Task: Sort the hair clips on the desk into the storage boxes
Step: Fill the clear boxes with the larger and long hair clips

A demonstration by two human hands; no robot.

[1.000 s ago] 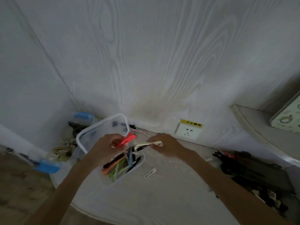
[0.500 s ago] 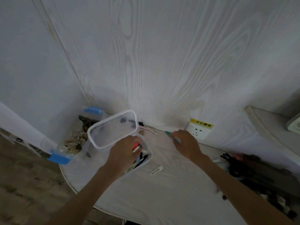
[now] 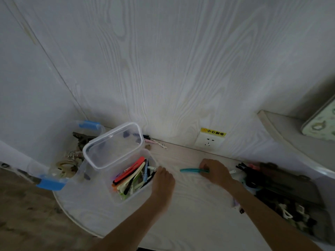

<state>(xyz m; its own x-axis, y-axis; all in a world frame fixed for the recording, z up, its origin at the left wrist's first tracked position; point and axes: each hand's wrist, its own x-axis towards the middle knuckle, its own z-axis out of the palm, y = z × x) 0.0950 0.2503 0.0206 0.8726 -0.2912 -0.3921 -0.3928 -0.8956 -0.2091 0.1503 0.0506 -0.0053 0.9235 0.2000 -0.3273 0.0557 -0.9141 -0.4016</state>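
pale woodgrain desk (image 3: 190, 205); right hand (image 3: 214, 171) pinches slim teal clip (image 3: 192, 170), left hand (image 3: 163, 180) grips clear plastic box (image 3: 134, 193).

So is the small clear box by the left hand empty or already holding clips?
Holding clips: the small clear box shows many coloured clips inside, lid off.

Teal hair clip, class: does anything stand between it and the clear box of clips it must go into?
Only the left hand, resting at the clear box on its near-right side. The teal hair clip, held by the right hand, otherwise has bare desk before it.
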